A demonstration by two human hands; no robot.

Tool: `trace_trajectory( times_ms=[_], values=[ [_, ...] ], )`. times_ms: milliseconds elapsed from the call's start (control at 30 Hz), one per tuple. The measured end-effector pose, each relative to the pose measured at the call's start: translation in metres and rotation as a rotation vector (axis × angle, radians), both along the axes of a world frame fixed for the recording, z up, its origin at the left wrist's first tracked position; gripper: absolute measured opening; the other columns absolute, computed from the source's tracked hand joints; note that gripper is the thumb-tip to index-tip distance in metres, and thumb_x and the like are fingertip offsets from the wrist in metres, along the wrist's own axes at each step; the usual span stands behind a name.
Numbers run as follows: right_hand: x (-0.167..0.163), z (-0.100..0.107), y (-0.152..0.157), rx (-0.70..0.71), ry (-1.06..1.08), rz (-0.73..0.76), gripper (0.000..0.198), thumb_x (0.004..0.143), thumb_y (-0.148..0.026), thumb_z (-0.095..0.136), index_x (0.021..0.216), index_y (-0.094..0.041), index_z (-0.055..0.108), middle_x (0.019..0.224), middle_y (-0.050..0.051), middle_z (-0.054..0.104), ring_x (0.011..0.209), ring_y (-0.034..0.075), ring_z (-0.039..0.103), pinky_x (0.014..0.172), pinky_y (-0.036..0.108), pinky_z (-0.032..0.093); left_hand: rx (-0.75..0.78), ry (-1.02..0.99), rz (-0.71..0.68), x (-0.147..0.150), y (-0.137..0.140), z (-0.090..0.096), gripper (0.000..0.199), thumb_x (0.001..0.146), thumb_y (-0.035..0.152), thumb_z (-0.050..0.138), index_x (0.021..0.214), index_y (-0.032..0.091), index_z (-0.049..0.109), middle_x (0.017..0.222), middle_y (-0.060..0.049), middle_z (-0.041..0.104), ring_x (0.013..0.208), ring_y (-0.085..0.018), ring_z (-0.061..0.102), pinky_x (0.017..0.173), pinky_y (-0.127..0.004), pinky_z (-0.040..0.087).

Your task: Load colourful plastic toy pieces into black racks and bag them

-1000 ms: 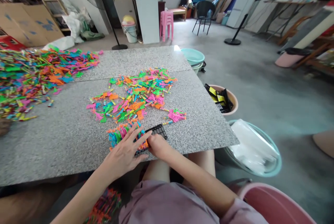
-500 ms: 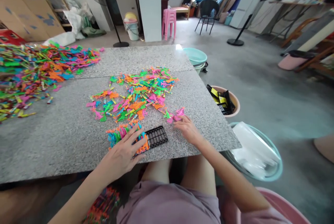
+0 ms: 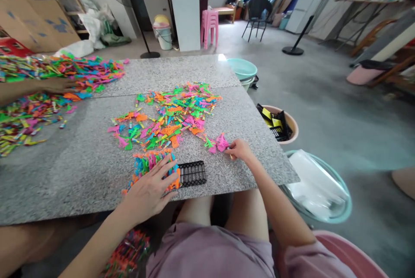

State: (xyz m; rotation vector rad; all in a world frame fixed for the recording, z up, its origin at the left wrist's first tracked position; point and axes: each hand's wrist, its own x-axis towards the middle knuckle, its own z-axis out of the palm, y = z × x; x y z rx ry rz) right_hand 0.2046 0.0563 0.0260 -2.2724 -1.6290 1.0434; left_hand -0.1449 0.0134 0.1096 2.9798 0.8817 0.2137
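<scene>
My left hand (image 3: 152, 185) lies across a row of orange, blue, green and pink plastic toys (image 3: 144, 165), its fingers spread. These toys stand packed in a black plastic grid rack (image 3: 193, 174), whose right part shows bare. Near the right side of the table, my right hand (image 3: 240, 149) is closed in a pinch at the end of a pink plastic toy (image 3: 222, 142). Beside that toy lies a green and pink one (image 3: 210, 144). A loose pile of similar small toys (image 3: 175, 116), some with tube-like ends, spreads beyond both hands.
Another person's arm (image 3: 42, 87) reaches over a larger toy heap (image 3: 29, 109) at the left of the speckled stone table (image 3: 97, 174). On the floor at the right stand a tub of black racks (image 3: 280, 124) and a basin holding clear plastic (image 3: 316, 185).
My right hand has shifted slightly right and closed on the pink toy's end. The rack has turned a little under my left hand. Another person's arm has come in at the left.
</scene>
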Motion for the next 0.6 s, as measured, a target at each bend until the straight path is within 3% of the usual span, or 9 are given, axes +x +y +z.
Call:
trace_trajectory(
  times_ms=[67,167,267,333,400,500,600],
  values=[
    [0.001,0.001,-0.005,0.047,-0.017,-0.001,0.022,0.079,-0.028,0.069,0.063,-0.017,0.059,0.057,0.000,0.062,0.060,0.015,0.063,0.056,0.022,0.037,0.010,-0.003,0.012,0.002,-0.002,0.000,0.029,0.091,0.022,0.058,0.119,0.017,0.062,0.144,-0.014,0.050,0.145,-0.034,0.031,0.112,-0.051,0.042],
    [-0.009,0.003,-0.017,0.274,-0.002,-0.169,0.012,0.081,-0.023,0.065,0.088,-0.015,0.061,0.079,0.005,0.069,0.063,0.015,0.064,0.056,0.023,0.040,0.018,-0.001,0.015,0.004,-0.003,0.001,0.030,0.090,0.022,0.059,0.120,0.016,0.061,0.144,-0.015,0.050,0.146,-0.034,0.030,0.113,-0.050,0.042],
    [-0.044,0.005,-0.024,0.430,0.331,-0.293,0.025,0.089,-0.029,0.055,0.110,-0.016,0.053,0.086,0.006,0.070,0.058,0.014,0.064,0.054,0.024,0.047,0.023,0.011,0.007,0.005,-0.002,0.002,0.028,0.091,0.022,0.059,0.117,0.016,0.061,0.143,-0.015,0.050,0.146,-0.034,0.029,0.112,-0.050,0.042],
    [-0.078,0.002,-0.023,0.445,0.582,-0.221,0.032,0.085,-0.032,0.061,0.113,-0.019,0.050,0.083,0.002,0.070,0.060,0.015,0.066,0.056,0.026,0.051,0.032,0.017,0.003,0.005,-0.002,0.002,0.027,0.091,0.022,0.058,0.116,0.016,0.061,0.142,-0.015,0.051,0.146,-0.035,0.029,0.111,-0.052,0.043],
    [-0.112,-0.003,-0.018,0.463,0.662,-0.087,0.033,0.076,-0.027,0.070,0.105,-0.019,0.055,0.084,0.001,0.070,0.073,0.016,0.069,0.066,0.027,0.054,0.042,0.018,-0.001,0.005,-0.001,0.002,0.026,0.091,0.022,0.057,0.116,0.016,0.061,0.140,-0.015,0.052,0.145,-0.036,0.030,0.110,-0.052,0.044],
    [-0.147,-0.012,-0.009,0.494,0.525,0.051,0.024,0.071,-0.020,0.074,0.089,-0.019,0.059,0.084,0.001,0.071,0.078,0.017,0.068,0.072,0.028,0.052,0.046,0.010,0.004,0.006,-0.002,0.003,0.026,0.091,0.022,0.057,0.116,0.016,0.062,0.141,-0.015,0.052,0.145,-0.036,0.031,0.111,-0.052,0.044],
    [-0.160,-0.011,-0.004,0.498,0.350,0.199,0.017,0.071,-0.015,0.072,0.083,-0.019,0.060,0.081,0.001,0.070,0.076,0.016,0.066,0.072,0.026,0.049,0.032,-0.009,0.016,0.008,-0.004,0.005,0.025,0.091,0.023,0.058,0.115,0.016,0.062,0.142,-0.015,0.051,0.145,-0.035,0.032,0.113,-0.050,0.042]
  ],
)
